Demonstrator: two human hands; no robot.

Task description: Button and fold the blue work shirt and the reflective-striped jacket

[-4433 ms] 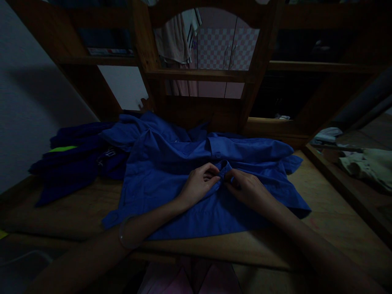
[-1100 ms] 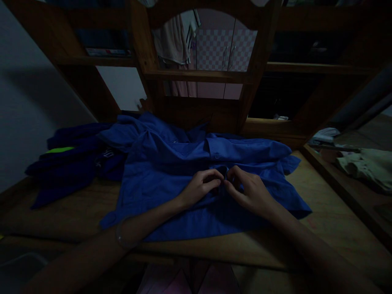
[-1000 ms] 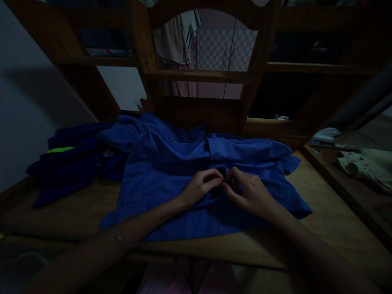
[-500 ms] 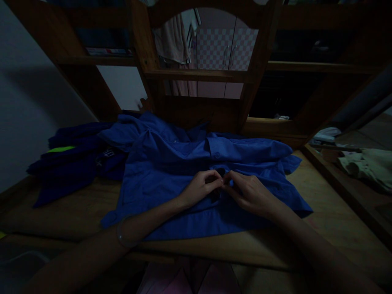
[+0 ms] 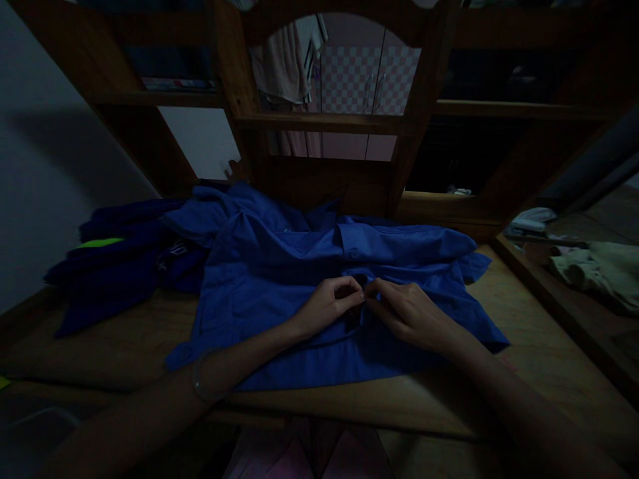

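A blue work jacket (image 5: 279,279) lies spread and wrinkled across the wooden table, with a buttoned flap (image 5: 353,243) beyond my hands. My left hand (image 5: 332,299) is closed in a pinch on a bit of the jacket's cloth, thumb against forefinger. Close against it on the right, my right hand (image 5: 407,309) also pinches the cloth, and the fingertips of both hands almost meet. A dark gap shows in the fabric just behind the left fingers. It is too dark to make out any button or small part between the fingertips.
On the left lies a darker blue garment (image 5: 120,266) with a bright green patch. Wooden shelves (image 5: 324,123) rise behind the table (image 5: 529,319). A pale crumpled cloth (image 5: 599,269) sits beyond a wooden ledge at right. The wall (image 5: 40,146) bounds the left side.
My right hand has shifted very slightly right, opening a small gap between the fingertips. A fold of cloth now stands out beneath them. The jacket otherwise lies the same.
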